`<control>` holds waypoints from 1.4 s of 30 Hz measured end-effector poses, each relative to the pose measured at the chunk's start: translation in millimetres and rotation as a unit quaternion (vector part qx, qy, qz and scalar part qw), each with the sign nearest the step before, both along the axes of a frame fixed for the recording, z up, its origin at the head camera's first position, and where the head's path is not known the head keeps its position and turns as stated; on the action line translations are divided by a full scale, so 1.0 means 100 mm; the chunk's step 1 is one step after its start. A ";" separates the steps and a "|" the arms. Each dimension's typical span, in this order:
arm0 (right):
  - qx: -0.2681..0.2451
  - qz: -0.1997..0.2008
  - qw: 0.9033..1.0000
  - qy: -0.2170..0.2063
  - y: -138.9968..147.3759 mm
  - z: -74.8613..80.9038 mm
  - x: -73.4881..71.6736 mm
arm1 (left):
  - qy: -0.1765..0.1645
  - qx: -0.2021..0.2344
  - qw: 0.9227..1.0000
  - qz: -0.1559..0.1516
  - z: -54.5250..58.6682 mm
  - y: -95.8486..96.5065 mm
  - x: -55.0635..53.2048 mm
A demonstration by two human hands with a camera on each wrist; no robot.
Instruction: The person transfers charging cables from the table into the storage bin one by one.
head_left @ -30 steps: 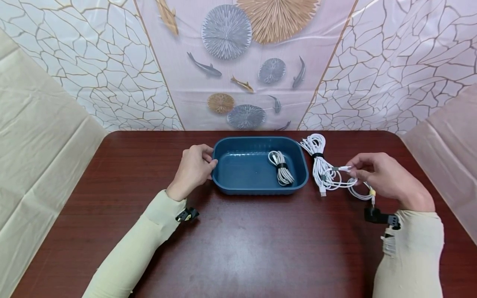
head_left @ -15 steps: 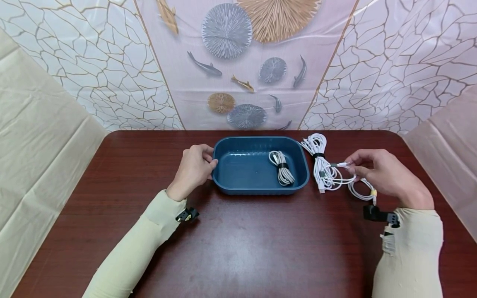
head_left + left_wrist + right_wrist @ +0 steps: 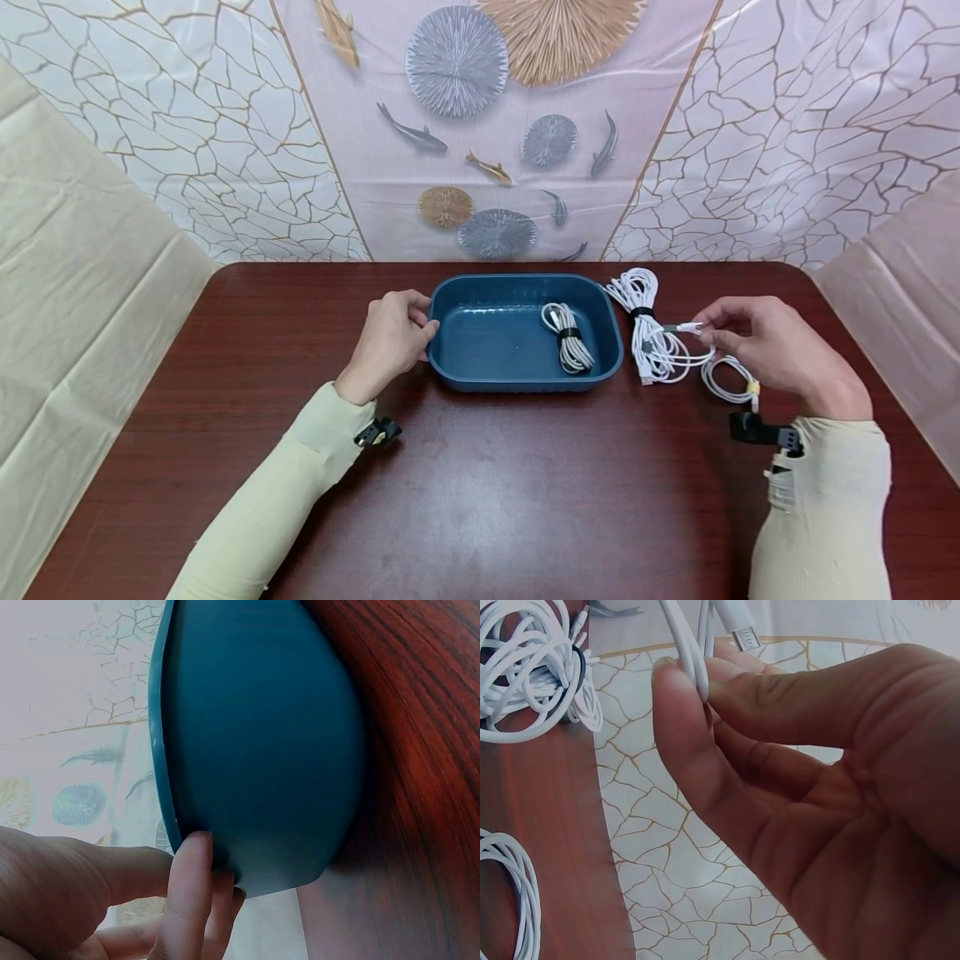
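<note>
At the left end of a blue plastic bin [image 3: 517, 386], my left hand [image 3: 390, 342] pinches the rim. In the left wrist view its fingers [image 3: 191, 877] press the bin's outer wall. My right hand [image 3: 780, 350] pinches a white charging cable [image 3: 693, 361] between thumb and forefinger, to the right of the bin. A small metal-tipped plug [image 3: 742, 628] hangs above those fingers in the right wrist view. The held cable overlaps a larger white cable bundle [image 3: 637, 292] tied with a black strap. Inside the bin lies a grey-white cable bundle [image 3: 573, 350], also black-strapped.
A coiled white cable [image 3: 723, 392] with a yellow tie lies below the right hand. Everything rests on a dark red-brown wooden table [image 3: 480, 492]. Behind the table's far edge hangs a patterned cloth [image 3: 487, 167].
My right hand has risen slightly toward the far edge, drawing the pinched cable with it over the large bundle. The left hand and bin stay almost still.
</note>
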State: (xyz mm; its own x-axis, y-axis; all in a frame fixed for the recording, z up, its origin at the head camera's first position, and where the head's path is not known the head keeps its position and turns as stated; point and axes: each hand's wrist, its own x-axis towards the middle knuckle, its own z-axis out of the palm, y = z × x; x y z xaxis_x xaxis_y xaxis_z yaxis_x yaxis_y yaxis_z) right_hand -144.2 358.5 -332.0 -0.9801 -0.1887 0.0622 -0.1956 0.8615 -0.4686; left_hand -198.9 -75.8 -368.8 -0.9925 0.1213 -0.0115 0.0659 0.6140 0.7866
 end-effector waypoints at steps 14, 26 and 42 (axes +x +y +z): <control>-0.005 -0.009 1.000 0.006 -0.05 0.03 0.01 | -0.003 -0.001 1.000 0.000 0.00 0.00 0.00; -0.026 -0.021 0.999 -0.011 -0.13 0.06 0.01 | -0.002 -0.002 1.000 -0.001 0.00 0.02 0.00; -0.034 -0.033 0.999 -0.024 -0.23 0.09 0.00 | -0.010 0.001 1.000 0.001 0.01 0.01 0.01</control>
State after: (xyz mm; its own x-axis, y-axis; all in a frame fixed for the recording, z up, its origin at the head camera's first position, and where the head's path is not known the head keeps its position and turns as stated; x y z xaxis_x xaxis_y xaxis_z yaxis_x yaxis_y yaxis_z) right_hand -144.2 336.0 -323.0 -0.9925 -0.1201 0.0247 -0.1146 0.8377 -0.5340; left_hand -198.4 -75.0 -368.1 -0.9924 0.1193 -0.0313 0.0488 0.6127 0.7888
